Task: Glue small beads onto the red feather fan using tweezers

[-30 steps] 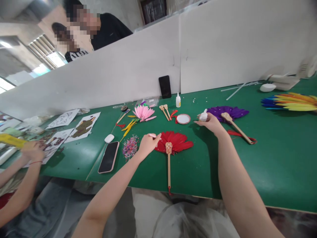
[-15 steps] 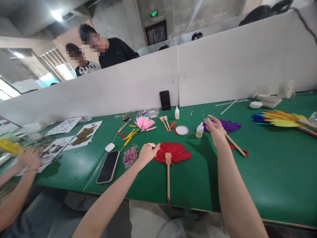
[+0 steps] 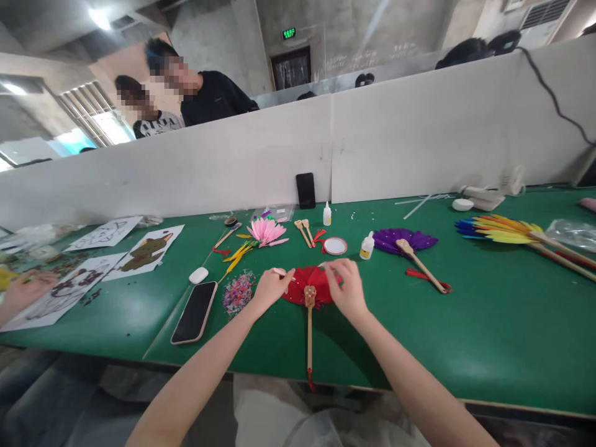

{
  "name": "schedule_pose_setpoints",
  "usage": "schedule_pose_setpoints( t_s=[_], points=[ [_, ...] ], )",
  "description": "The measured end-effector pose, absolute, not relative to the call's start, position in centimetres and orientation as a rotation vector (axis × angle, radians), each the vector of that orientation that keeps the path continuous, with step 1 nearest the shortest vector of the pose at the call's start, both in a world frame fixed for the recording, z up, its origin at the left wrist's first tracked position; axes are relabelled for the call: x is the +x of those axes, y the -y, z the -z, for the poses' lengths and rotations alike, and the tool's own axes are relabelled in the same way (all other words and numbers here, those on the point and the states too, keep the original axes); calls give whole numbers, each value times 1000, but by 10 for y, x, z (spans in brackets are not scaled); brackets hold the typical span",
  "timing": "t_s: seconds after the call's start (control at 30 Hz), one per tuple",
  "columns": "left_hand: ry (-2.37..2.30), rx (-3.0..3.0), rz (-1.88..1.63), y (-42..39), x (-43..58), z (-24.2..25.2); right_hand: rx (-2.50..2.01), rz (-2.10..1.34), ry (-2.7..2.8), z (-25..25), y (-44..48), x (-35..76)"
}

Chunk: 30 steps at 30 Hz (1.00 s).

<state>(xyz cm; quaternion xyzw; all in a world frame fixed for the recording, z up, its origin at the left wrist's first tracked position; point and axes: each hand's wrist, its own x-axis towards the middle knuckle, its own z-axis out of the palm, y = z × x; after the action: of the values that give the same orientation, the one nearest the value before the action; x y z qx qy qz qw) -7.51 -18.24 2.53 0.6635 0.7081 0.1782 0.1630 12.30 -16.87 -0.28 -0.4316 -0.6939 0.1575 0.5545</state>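
Note:
A red feather fan (image 3: 302,278) lies on the green table in front of me, its wooden handle towards me and small pale dots on its feathers. My left hand (image 3: 272,290) is at the fan's left edge, thumb and fingers pinched together; what they hold, if anything, is too small to make out. Over the right side of the fan, my right hand (image 3: 347,285) curls with its fingertips bent together and down, partly covering the feathers. Whether something tiny is between them cannot be seen. A white glue bottle (image 3: 367,247) stands upright just beyond my right hand.
A purple fan (image 3: 405,241) and a multicoloured feather bundle (image 3: 500,228) lie to the right. On the left are a pile of tiny coloured pieces (image 3: 238,293), a phone (image 3: 194,312) and a white case (image 3: 198,275). Behind are a pink fan (image 3: 267,231) and a round white dish (image 3: 335,246). A co-worker's hand (image 3: 30,287) is far left.
My right hand has moved left from above the glue bottle and purple fan to the red fan, its fingers curling in. My left hand stays at the red fan. The view has shifted slightly.

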Motion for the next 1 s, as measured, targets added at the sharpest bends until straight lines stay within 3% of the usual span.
schedule_pose_setpoints(
  t_s=[1.0],
  points=[
    [-2006,1918,-573,182,-76,-24,-1031,-330,2121,26,187,90]
  ],
)
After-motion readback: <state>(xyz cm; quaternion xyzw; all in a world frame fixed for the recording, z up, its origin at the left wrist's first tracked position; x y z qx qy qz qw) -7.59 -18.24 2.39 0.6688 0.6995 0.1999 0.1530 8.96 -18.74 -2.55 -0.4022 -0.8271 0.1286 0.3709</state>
